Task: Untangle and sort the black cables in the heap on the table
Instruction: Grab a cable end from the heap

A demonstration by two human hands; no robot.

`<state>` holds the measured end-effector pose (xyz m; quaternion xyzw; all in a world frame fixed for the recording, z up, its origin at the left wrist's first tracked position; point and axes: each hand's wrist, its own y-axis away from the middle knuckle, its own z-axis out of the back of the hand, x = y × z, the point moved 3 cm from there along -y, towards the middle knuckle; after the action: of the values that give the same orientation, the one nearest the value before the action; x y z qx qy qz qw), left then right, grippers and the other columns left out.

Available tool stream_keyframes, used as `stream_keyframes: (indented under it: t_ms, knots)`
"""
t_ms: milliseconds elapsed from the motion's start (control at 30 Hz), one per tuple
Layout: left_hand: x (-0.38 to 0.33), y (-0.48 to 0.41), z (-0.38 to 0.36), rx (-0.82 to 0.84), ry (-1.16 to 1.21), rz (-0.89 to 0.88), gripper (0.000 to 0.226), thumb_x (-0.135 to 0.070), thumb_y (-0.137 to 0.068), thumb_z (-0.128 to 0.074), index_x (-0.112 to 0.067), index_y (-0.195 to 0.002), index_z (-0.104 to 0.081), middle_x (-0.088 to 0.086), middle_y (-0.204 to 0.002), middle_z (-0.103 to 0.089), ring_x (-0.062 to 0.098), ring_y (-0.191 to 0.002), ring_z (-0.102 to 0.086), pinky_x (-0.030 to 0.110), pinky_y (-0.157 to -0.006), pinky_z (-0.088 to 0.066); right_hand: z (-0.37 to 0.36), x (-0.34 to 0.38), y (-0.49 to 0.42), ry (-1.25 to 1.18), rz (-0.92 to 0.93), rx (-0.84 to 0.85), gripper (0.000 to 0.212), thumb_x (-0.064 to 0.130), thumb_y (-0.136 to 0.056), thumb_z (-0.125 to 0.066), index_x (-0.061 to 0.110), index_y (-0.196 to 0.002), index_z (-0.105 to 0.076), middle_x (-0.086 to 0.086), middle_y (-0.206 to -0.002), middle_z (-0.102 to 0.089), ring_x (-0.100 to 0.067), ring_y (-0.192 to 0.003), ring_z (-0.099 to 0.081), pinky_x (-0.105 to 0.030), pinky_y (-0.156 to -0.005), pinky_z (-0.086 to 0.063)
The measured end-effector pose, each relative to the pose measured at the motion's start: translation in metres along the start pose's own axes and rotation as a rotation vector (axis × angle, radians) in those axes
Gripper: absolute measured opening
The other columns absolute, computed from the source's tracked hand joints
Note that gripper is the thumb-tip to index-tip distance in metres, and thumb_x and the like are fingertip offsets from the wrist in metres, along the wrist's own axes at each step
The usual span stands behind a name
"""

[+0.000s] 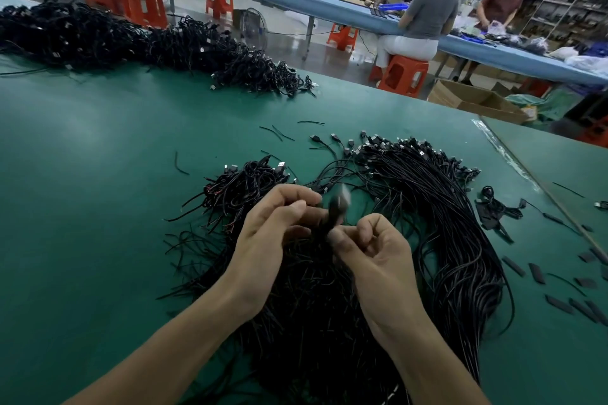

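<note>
Two hands work just above the tangled heap [312,306] of black cables: the left hand [273,233] and right hand [371,250], fingers curled, pinch one cable [334,212] between them (blurred). Right of the heap lies one straightened bundle [444,207], plug ends at its far end, with loose black strips [536,273] beside it. The green table [98,191] carries a second long heap [98,33] at its far edge. Beyond stand one open cardboard box [477,102], contents unreadable, and two people at a blue bench [329,6].
</note>
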<state>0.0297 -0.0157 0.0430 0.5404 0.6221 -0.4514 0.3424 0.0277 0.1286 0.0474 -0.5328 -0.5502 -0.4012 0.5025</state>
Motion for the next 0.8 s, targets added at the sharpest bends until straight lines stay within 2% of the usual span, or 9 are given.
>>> stream_keyframes:
  t_ms: [133, 200, 300, 367, 433, 500, 600, 700, 800]
  knots:
    - [-0.003, 0.003, -0.003, 0.005, -0.156, -0.105, 0.017, -0.024, -0.084, -0.074, -0.014, -0.085, -0.06, 0.002, -0.074, -0.071, 0.016, -0.067, -0.064, 0.024, -0.065, -0.05, -0.003, 0.001, -0.001, -0.009, 0.025, 0.004, 0.038, 0.009, -0.08, -0.071, 0.013, -0.075, -0.034, -0.018, -0.075, -0.061, -0.019, -0.066, -0.056, -0.024, -0.059, -0.05]
    - [0.0, 0.004, -0.002, 0.004, -0.322, -0.149, 0.025, -0.023, -0.077, -0.082, -0.019, -0.087, -0.06, -0.007, -0.074, -0.07, 0.017, -0.061, -0.055, 0.025, -0.058, -0.045, 0.0, 0.001, -0.002, 0.21, 0.089, -0.088, 0.04, -0.001, -0.086, -0.069, 0.014, -0.073, -0.035, -0.017, -0.075, -0.064, -0.026, -0.069, -0.059, -0.031, -0.067, -0.053]
    - [0.006, 0.003, 0.003, -0.032, -0.473, -0.123, 0.037, -0.036, -0.069, -0.089, -0.031, -0.087, -0.058, -0.02, -0.067, -0.055, 0.003, -0.058, -0.04, 0.015, -0.055, -0.036, 0.002, 0.006, -0.003, 0.382, 0.197, -0.169, 0.042, 0.0, -0.089, -0.068, 0.021, -0.069, -0.038, -0.008, -0.079, -0.067, -0.024, -0.073, -0.065, -0.032, -0.072, -0.056]
    - [0.011, 0.002, 0.005, -0.035, -0.488, -0.066, 0.042, -0.053, -0.065, -0.085, -0.032, -0.086, -0.054, -0.013, -0.061, -0.052, 0.003, -0.053, -0.039, 0.016, -0.051, -0.036, 0.0, 0.009, -0.003, 0.356, 0.231, -0.174, 0.047, -0.001, -0.089, -0.067, 0.029, -0.066, -0.039, 0.0, -0.077, -0.067, -0.022, -0.07, -0.066, -0.025, -0.069, -0.055]
    - [0.014, 0.001, 0.003, 0.013, -0.49, 0.004, 0.042, -0.06, -0.067, -0.08, -0.032, -0.085, -0.054, -0.003, -0.062, -0.061, 0.008, -0.049, -0.048, 0.02, -0.05, -0.042, 0.0, 0.009, -0.003, 0.288, 0.243, -0.164, 0.044, -0.005, -0.089, -0.066, 0.023, -0.068, -0.039, 0.004, -0.075, -0.067, -0.011, -0.065, -0.066, -0.019, -0.065, -0.053]
    - [0.017, 0.002, 0.002, 0.041, -0.435, 0.082, 0.039, -0.052, -0.072, -0.078, -0.024, -0.088, -0.056, 0.005, -0.068, -0.07, 0.017, -0.054, -0.065, 0.028, -0.054, -0.053, -0.001, 0.008, -0.002, 0.228, 0.225, -0.137, 0.041, -0.007, -0.089, -0.064, 0.016, -0.07, -0.037, 0.004, -0.074, -0.067, -0.01, -0.062, -0.066, -0.018, -0.064, -0.053]
    - [0.017, 0.0, 0.0, 0.032, -0.305, 0.135, 0.031, -0.028, -0.079, -0.078, -0.01, -0.092, -0.056, 0.014, -0.074, -0.074, 0.03, -0.067, -0.073, 0.033, -0.06, -0.058, -0.002, 0.004, 0.0, 0.143, 0.193, -0.12, 0.039, -0.009, -0.089, -0.063, 0.013, -0.072, -0.036, 0.001, -0.072, -0.067, -0.013, -0.063, -0.068, -0.019, -0.062, -0.054]
    - [0.015, -0.001, -0.001, -0.016, -0.197, 0.122, 0.012, 0.003, -0.091, -0.066, -0.008, -0.094, -0.06, 0.009, -0.082, -0.076, 0.023, -0.078, -0.074, 0.026, -0.069, -0.059, 0.0, 0.001, -0.002, 0.097, 0.159, -0.124, 0.038, -0.009, -0.09, -0.061, 0.013, -0.072, -0.035, 0.003, -0.069, -0.068, -0.005, -0.064, -0.064, -0.016, -0.062, -0.052]
    - [0.012, -0.001, -0.001, -0.041, -0.023, 0.128, 0.02, -0.001, -0.099, -0.048, -0.014, -0.097, -0.063, 0.011, -0.096, -0.076, 0.022, -0.093, -0.073, 0.024, -0.074, -0.056, 0.002, -0.004, -0.001, 0.076, 0.103, -0.114, 0.037, -0.006, -0.09, -0.061, 0.014, -0.072, -0.036, 0.002, -0.071, -0.067, -0.005, -0.072, -0.063, -0.017, -0.066, -0.053]
